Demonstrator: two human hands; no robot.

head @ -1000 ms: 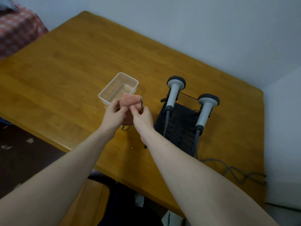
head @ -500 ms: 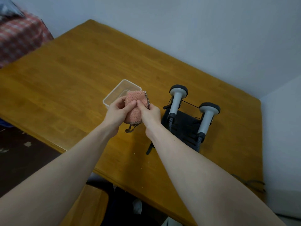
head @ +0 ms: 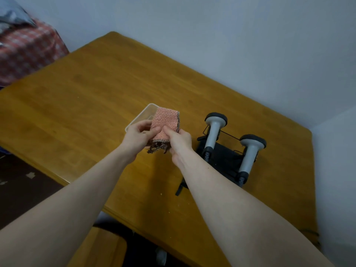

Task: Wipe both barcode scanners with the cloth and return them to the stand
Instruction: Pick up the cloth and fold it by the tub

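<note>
Grip: both hands hold the cloth (head: 165, 124) above the worktop (head: 86, 105). Left hand (head: 137, 136) pinches its left edge, thumb on the near face, fingers curled behind. Right hand (head: 179, 140) pinches the lower right part the same way. The cloth is pink, dark-trimmed, folded to a small pad; a frayed dark corner hangs loose below the two thumbs

Task things: the two barcode scanners stand heads-up in the black stand (head: 221, 158), just right of our right hand. Near scanner (head: 214, 130) is closest to the hands; far scanner (head: 250, 153) sits beyond it to the right. Neither is touched. Cables run down from both handles; where they go we cannot tell

Also present: a clear plastic tub (head: 141, 117) on the worktop, partly behind the cloth

Judgement: we read this as cloth preparation, wiping not yet begun

Notes for doing it well:
- Settle the pad into one hand with a flat clean face outward; tuck the frayed corner in so it cannot snag the stand's wire frame
- Free the other hand to lift the near scanner by its grey handle, straight up out of the cradle
- Mind the cable: a sideways pull could tip the stand or drag the second scanner
- Wipe head and window first, then the handle
</note>
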